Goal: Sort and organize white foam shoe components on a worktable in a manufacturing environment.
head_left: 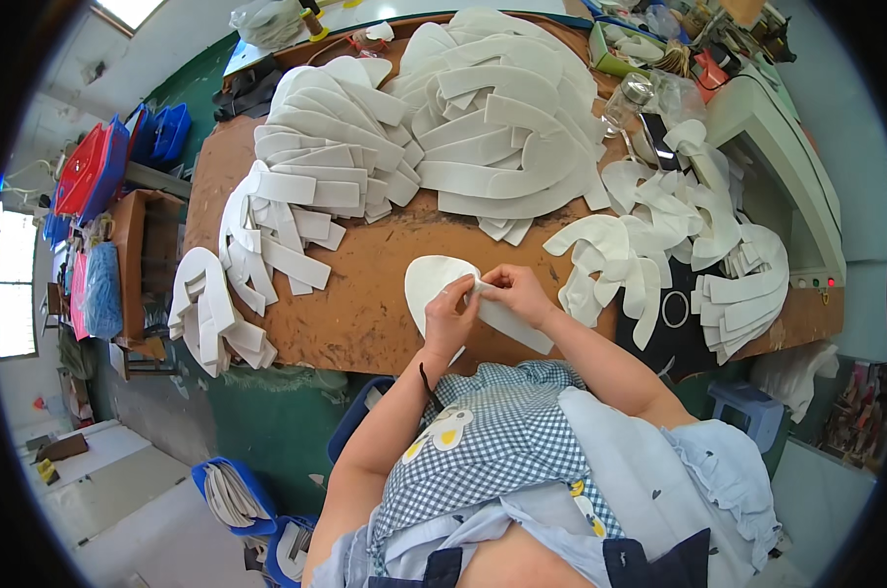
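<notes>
Above the bench at centre, fingers of left hand and right hand pinch a white piece. At seven-thirty a blue bin holds pale pieces; at one o'clock, a green box holds whitish items.

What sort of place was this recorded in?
Probably a workshop: curved, flat white pieces lie in large heaps on a brown worktable, and a boxy cream-coloured machine stands at its right end.
</notes>
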### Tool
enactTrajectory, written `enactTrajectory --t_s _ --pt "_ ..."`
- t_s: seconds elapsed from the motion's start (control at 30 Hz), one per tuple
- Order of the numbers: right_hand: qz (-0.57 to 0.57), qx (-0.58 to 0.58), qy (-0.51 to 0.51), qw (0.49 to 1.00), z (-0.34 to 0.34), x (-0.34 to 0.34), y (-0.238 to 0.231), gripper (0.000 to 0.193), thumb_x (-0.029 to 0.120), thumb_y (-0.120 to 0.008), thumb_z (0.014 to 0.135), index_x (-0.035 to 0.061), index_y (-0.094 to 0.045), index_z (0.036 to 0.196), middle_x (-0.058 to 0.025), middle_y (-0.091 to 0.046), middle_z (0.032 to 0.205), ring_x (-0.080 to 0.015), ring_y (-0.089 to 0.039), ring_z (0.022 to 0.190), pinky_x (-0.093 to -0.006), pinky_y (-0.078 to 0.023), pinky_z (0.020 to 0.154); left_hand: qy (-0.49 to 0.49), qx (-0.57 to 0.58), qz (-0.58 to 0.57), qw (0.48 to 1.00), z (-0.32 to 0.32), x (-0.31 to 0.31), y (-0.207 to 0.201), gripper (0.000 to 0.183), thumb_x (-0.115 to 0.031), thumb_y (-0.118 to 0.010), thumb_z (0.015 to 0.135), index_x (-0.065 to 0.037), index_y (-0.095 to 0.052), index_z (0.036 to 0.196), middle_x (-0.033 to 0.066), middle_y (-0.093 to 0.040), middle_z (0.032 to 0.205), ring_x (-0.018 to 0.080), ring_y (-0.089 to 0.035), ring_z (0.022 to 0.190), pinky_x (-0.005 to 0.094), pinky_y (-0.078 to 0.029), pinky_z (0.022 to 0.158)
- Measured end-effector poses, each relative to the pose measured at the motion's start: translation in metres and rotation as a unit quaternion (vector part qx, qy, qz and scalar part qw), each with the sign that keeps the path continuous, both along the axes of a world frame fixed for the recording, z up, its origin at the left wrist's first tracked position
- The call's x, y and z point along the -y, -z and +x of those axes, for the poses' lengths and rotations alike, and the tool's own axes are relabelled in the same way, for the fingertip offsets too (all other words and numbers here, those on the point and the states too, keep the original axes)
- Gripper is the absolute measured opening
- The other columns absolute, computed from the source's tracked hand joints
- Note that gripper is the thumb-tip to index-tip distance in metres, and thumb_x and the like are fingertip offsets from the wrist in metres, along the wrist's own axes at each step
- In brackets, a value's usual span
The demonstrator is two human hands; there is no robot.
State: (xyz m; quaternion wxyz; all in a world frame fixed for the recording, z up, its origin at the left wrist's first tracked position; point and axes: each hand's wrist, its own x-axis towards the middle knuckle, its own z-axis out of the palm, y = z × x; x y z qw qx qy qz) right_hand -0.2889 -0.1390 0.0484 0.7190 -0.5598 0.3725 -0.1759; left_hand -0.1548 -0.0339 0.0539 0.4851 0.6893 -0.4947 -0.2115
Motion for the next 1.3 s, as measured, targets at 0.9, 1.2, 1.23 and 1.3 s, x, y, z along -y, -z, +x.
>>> enactTrajectory --t_s 0.9,1.2,1.23,1.3 --pt "-0.102 -0.058 -0.041 0.992 0.006 -0.004 -0.003 0.021 0.014 -0.07 0.078 -0.0014 -0.065 0.092 -0.0071 -0.068 0.081 -0.0116 -0.064 0.073 -0.0262 -0.052 0.068 -0.029 0.046 0.031 0.998 -0.003 -0.001 0.0 0.01 -0.002 -0.066 0.08 0.002 -0.066 0.088 0.0144 -0.069 0.096 0.0243 -0.069 0.077 0.0291 -0.055 0.068" --pt "-0.09 -0.049 -0.026 0.994 0.005 -0.008 0.002 0.022 0.014 -0.072 0.077 -0.0013 -0.066 0.091 -0.0075 -0.068 0.081 -0.0124 -0.064 0.073 -0.0267 -0.052 0.068 -0.074 -0.085 0.036 0.993 -0.002 -0.001 0.007 0.01 -0.003 -0.065 0.08 0.0 -0.064 0.09 0.0146 -0.069 0.096 0.026 -0.068 0.079 0.0318 -0.055 0.07" --pt "-0.092 -0.054 -0.023 0.994 0.005 -0.008 0.004 0.021 0.012 -0.071 0.077 -0.0014 -0.066 0.092 -0.0074 -0.068 0.082 -0.0125 -0.064 0.073 -0.0268 -0.052 0.069 -0.073 -0.113 0.032 0.99 -0.003 -0.001 0.007 0.012 -0.002 -0.065 0.08 0.0 -0.064 0.092 0.015 -0.068 0.096 0.0257 -0.068 0.08 0.0312 -0.055 0.071" --pt "-0.093 -0.059 -0.02 0.994 0.004 -0.008 0.007 0.021 0.011 -0.071 0.077 -0.0015 -0.066 0.093 -0.0073 -0.069 0.082 -0.0126 -0.064 0.074 -0.0269 -0.052 0.07 -0.064 -0.095 0.037 0.993 -0.006 -0.002 0.006 0.015 -0.003 -0.065 0.081 0.0 -0.064 0.095 0.0149 -0.068 0.096 0.0254 -0.068 0.081 0.0305 -0.055 0.072"
